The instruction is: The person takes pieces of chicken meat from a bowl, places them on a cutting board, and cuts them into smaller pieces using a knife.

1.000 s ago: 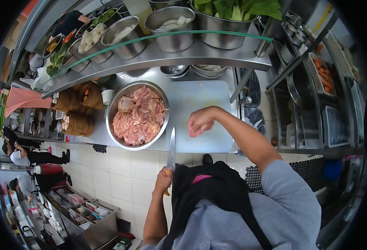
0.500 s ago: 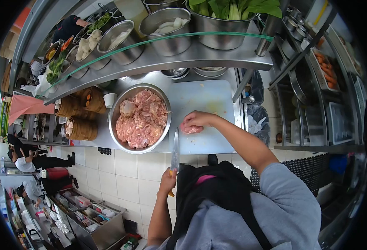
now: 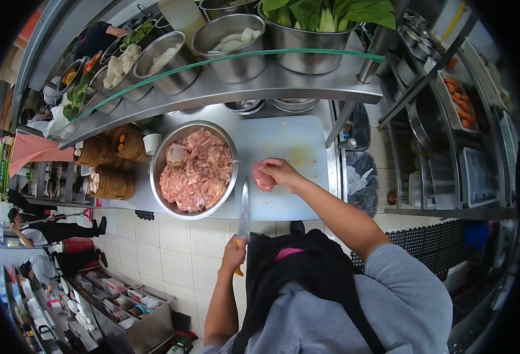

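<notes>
My left hand (image 3: 233,253) is closed around the yellow handle of a large kitchen knife (image 3: 245,203), whose blade points forward to the left edge of the cutting board. Over the pale cutting board (image 3: 301,197), my right hand (image 3: 281,172) grips a piece of raw meat (image 3: 263,179), pink and looking like chicken. Bits of meat and a yellowish smear mark the board. Left of it stands a wide steel bowl (image 3: 154,177) heaped with similar raw meat (image 3: 192,174).
A steel shelf (image 3: 224,94) above the counter carries metal pots of vegetables, including leafy greens (image 3: 325,15). Bamboo steamers (image 3: 112,183) and a white cup (image 3: 152,143) stand left of the bowl. A lined bin (image 3: 363,183) is right. Other people (image 3: 53,227) stand at far left.
My right hand has turned and lifted the piece of meat, which now hangs more upright from the fingers. The knife stays in my left hand, nearly unmoved. The view has shifted slightly.
</notes>
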Action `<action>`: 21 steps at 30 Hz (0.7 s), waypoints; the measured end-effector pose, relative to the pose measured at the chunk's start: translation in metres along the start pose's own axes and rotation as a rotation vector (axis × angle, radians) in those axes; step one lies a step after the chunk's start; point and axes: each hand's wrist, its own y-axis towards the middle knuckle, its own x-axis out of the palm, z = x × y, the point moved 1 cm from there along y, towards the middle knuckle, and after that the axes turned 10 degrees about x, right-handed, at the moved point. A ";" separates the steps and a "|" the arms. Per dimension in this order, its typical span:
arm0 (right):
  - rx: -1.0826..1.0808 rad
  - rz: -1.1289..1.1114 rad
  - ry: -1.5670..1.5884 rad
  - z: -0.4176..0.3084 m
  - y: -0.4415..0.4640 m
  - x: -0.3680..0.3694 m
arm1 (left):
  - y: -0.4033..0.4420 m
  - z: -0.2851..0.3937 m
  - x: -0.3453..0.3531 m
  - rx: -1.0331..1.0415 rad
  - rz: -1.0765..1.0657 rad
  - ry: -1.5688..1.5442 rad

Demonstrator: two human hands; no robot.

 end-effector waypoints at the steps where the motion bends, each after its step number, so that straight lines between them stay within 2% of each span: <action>1: -0.002 0.024 0.112 -0.002 -0.007 0.005 | 0.001 0.000 -0.001 0.003 -0.003 0.008; 2: -0.005 0.048 0.223 -0.001 -0.012 0.008 | 0.001 -0.001 -0.001 0.003 -0.001 0.007; 6: -0.061 0.098 0.259 0.035 -0.015 -0.035 | -0.004 0.013 -0.001 0.031 0.018 0.044; 8: -0.263 0.542 -0.514 0.055 -0.016 -0.064 | -0.009 0.020 0.000 0.045 0.023 0.057; 9: -0.261 0.541 -0.516 0.050 -0.028 -0.061 | -0.010 0.022 0.000 0.086 0.026 0.099; 11: -0.514 0.880 -0.948 0.023 -0.065 -0.047 | -0.009 0.023 0.001 0.126 0.028 0.139; 12: -0.513 0.881 -0.950 0.024 -0.063 -0.048 | -0.008 0.024 0.002 0.164 0.043 0.239; 14: -0.676 0.589 -1.079 0.026 -0.051 -0.048 | -0.004 0.028 0.006 0.207 0.055 0.341; 15: -0.677 0.592 -1.077 0.029 -0.043 -0.043 | -0.004 0.039 0.011 0.309 0.098 0.490; 16: -0.747 0.475 -1.114 0.034 -0.033 -0.032 | -0.005 0.051 0.014 0.411 0.140 0.644; 17: -0.816 0.351 -1.150 0.037 -0.024 -0.024 | -0.007 0.062 0.018 0.387 0.122 0.682; 21: -0.767 0.454 -1.200 0.050 -0.010 -0.011 | -0.005 0.074 0.028 0.314 0.096 0.783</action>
